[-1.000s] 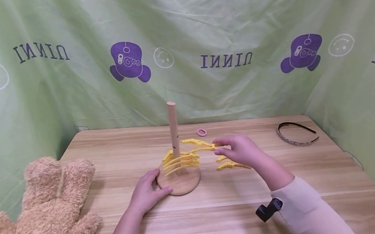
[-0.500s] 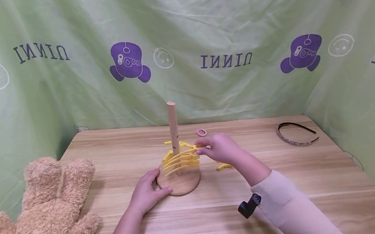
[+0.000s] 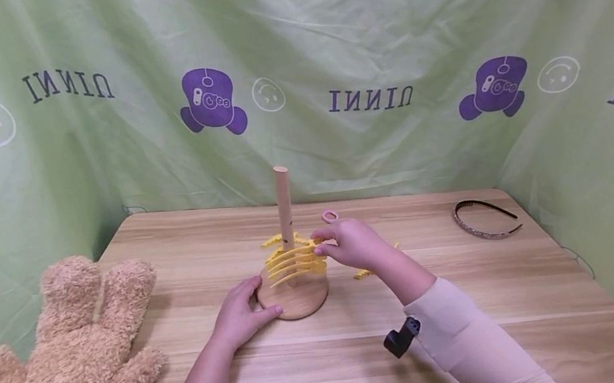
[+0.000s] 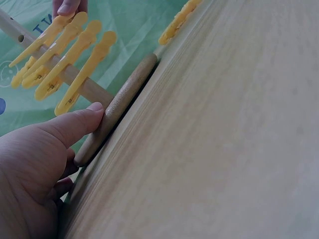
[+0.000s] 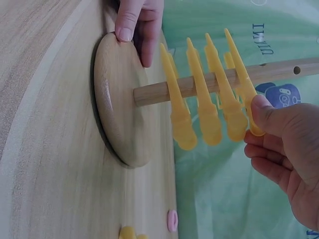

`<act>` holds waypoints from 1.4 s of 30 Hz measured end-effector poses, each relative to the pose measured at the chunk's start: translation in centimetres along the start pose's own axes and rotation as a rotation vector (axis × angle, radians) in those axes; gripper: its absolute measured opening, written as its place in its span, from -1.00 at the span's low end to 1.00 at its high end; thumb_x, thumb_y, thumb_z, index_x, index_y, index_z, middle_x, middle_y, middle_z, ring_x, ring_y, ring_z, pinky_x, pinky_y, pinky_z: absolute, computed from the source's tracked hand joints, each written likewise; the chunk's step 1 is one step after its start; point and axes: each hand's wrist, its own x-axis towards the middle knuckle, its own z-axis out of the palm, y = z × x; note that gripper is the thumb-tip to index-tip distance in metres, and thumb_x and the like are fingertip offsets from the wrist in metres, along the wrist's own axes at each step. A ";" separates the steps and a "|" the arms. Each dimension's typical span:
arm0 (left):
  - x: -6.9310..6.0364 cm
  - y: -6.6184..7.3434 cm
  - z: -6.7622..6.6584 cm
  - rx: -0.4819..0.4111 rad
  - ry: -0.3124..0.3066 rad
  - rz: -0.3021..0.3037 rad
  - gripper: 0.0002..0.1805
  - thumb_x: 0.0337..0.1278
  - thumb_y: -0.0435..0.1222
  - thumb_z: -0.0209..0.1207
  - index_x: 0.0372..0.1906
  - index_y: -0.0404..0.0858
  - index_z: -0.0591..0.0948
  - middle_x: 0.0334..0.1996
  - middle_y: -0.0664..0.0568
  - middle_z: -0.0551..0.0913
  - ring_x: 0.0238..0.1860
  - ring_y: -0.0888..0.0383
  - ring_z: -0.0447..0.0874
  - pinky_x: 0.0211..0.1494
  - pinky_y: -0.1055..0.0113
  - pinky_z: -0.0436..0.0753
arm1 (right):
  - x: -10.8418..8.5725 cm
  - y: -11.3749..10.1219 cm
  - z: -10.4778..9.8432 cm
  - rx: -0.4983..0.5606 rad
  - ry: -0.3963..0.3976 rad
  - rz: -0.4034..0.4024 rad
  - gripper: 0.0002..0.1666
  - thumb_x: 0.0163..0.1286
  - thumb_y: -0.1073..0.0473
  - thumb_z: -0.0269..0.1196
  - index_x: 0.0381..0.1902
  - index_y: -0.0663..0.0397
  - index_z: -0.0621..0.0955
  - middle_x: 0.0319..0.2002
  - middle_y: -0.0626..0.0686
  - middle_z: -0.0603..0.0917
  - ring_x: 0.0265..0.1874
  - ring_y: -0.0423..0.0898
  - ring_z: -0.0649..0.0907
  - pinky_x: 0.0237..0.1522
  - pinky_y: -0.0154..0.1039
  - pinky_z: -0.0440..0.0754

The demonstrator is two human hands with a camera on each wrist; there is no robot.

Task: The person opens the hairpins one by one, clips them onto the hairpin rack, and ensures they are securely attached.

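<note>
A round wooden base [image 3: 304,302] carries an upright wooden post [image 3: 284,205] with small holes. Several yellow hair clips [image 5: 203,107] straddle the lower post one above another. My left hand [image 3: 239,316] grips the base's left rim, its thumb [image 4: 82,123] on the upper face and its fingers round the edge. Between thumb and forefinger, my right hand [image 3: 353,248] pinches the tail of the topmost hair clip [image 5: 242,74]. That clip's arms lie either side of the post, just above the others. Further yellow hair clips [image 3: 365,273] lie on the table, partly behind my right forearm.
On the left lies a tan teddy bear [image 3: 84,351]. A pink hair tie [image 3: 330,216] rests behind the stand, and a glittery headband [image 3: 475,231] is at the far right of the wooden table [image 3: 338,376]. Green printed cloth [image 3: 376,24] hangs around the back and sides.
My right hand has moved left with the hair clip, from beside the stand to the post, the clip's arms now either side of it. My left hand has stayed on the base.
</note>
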 end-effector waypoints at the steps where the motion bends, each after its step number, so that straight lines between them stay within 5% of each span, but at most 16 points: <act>1: 0.0 0.0 0.0 0.003 -0.001 0.000 -0.09 -0.06 -0.04 0.43 0.35 -0.44 0.38 0.36 -0.32 0.39 0.43 -0.30 0.25 0.51 -0.16 0.22 | 0.0 0.0 0.0 0.004 -0.001 0.000 -0.66 0.33 0.06 0.31 0.01 0.07 0.70 0.02 0.09 0.74 0.42 0.10 0.37 0.40 0.01 0.41; 23: -0.1 0.1 -0.1 0.001 -0.017 -0.025 -0.06 -0.04 0.00 0.42 0.38 -0.41 0.35 0.39 -0.30 0.36 0.45 -0.28 0.21 0.52 -0.16 0.19 | -0.7 0.3 0.1 0.101 -0.024 0.006 -0.47 0.38 0.02 0.27 0.22 0.17 0.57 0.27 0.19 0.56 0.48 0.13 0.25 0.48 0.07 0.27; 31: -0.1 0.2 -0.1 -0.006 -0.018 -0.031 -0.06 -0.05 0.00 0.43 0.38 -0.41 0.35 0.40 -0.30 0.35 0.46 -0.28 0.20 0.53 -0.15 0.19 | -2.1 1.9 0.4 0.178 0.073 0.014 -0.41 0.30 0.01 0.34 0.21 0.19 0.57 0.21 0.18 0.62 0.25 0.14 0.56 0.31 0.08 0.51; 42: -0.1 0.1 -0.1 0.003 -0.022 -0.037 -0.05 -0.04 0.02 0.42 0.39 -0.40 0.34 0.41 -0.30 0.34 0.46 -0.28 0.20 0.52 -0.16 0.18 | -5.7 5.7 0.7 0.250 0.093 0.209 -0.41 0.32 -0.02 0.32 0.24 0.11 0.56 0.22 0.15 0.61 0.25 0.15 0.54 0.31 0.14 0.48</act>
